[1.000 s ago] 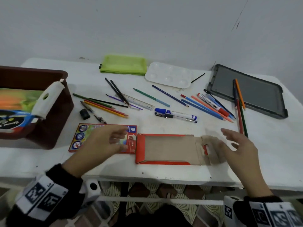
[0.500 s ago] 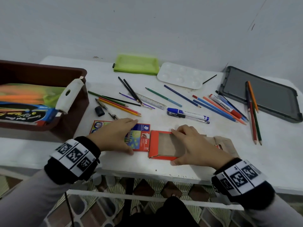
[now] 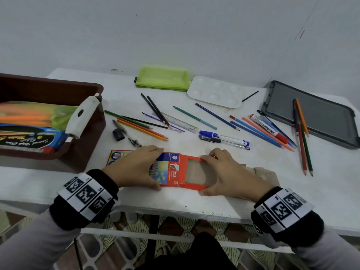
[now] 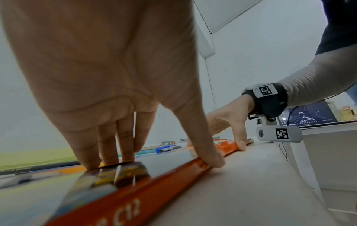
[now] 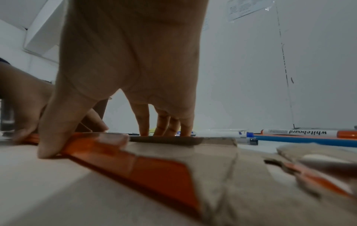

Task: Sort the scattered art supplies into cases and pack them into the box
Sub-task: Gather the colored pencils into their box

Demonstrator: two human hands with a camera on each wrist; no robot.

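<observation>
A red coloured-pencil case (image 3: 173,172) lies flat near the table's front edge, its printed sleeve on the left. Its brown cardboard inner part (image 3: 196,172) sticks out to the right. My left hand (image 3: 140,168) pinches the sleeve across its width, with the thumb (image 4: 208,152) on the near red edge and the fingers (image 4: 108,145) on the far side. My right hand (image 3: 220,172) pinches the cardboard part (image 5: 173,168) the same way. Loose coloured pencils (image 3: 142,127) and pens (image 3: 224,138) lie scattered behind the case. The brown box (image 3: 58,86) stands at the left.
A green pouch (image 3: 162,78) and a white palette (image 3: 214,92) lie at the back. A grey tray (image 3: 311,115) with pencils on it is at the right. A ruler (image 3: 181,122), a whiteboard marker (image 3: 266,127) and a small black block (image 3: 118,134) are among the pencils. The brown box holds packs.
My right hand moved left from beside the end flap and took the cardboard part by its edges. My left hand spread across the sleeve and pinched it.
</observation>
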